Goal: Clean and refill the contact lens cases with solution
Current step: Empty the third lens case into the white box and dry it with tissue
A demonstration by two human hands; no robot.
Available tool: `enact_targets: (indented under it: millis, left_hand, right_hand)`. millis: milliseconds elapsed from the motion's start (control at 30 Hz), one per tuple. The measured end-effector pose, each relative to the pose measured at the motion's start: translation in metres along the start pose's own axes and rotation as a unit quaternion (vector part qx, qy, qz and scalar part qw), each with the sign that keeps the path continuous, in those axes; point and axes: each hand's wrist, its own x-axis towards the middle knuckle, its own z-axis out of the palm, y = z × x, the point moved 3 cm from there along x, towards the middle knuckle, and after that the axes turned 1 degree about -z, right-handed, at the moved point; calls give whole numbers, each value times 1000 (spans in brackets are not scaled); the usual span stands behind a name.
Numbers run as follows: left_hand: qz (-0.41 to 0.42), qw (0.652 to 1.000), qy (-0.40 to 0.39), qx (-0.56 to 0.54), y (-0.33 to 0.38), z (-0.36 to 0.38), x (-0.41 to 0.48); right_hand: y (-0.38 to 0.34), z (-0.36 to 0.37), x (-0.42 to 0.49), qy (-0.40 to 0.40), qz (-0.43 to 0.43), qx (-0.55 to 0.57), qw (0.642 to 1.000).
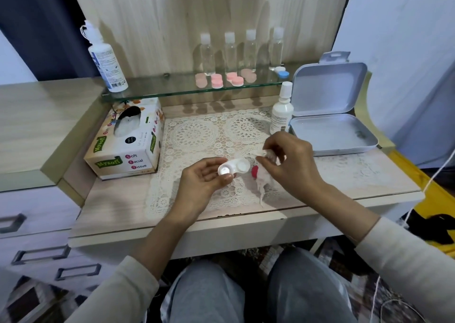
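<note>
White plastic, the lens case [234, 167] is sitting between your hands just above the lace mat [197, 135], with both wells uncapped and facing up. Your left hand [204, 182] is pinching its left end, thumb in front and fingers curled behind. Your right hand [288, 157] is gripping a crumpled tissue [264, 180] with bunched fingertips just beside the right well; blur is hiding whether they are touching. A red cap [255, 171] is showing between case and tissue. A tissue box [128, 145] is standing on the left, with a small bottle [282, 111] and an open tin [332, 135] on the right. A large bottle [105, 57] and pink cases [216, 80] are standing on the glass shelf [160, 90]
</note>
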Motion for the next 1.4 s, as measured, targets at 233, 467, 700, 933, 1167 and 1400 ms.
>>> enact_targets:
  millis: [233,467,700,933,1167,1400]
  left_hand:
    - [1,1000,-10,-13,-4,1,-1]
    - [-4,999,-7,-35,-6,2,0]
    - [-13,999,-5,-39,-7,1,0]
    - [-15,999,-8,-27,-7,1,-1]
    - [-21,999,-1,-37,-8,1,-1]
    - [-23,997,1,-71,-6,2,-2]
  right_hand:
    - [-5,29,-20,-12,-23,69,997]
    - [2,30,-26,-54,-66,52,995]
    - [9,22,-28,-10,-76,44,996]
    - [11,18,-30,-18,-92,40,995]
    - [11,27,-31,-35,-106,36,993]
    - [9,33,-33,-100,-96,37,990]
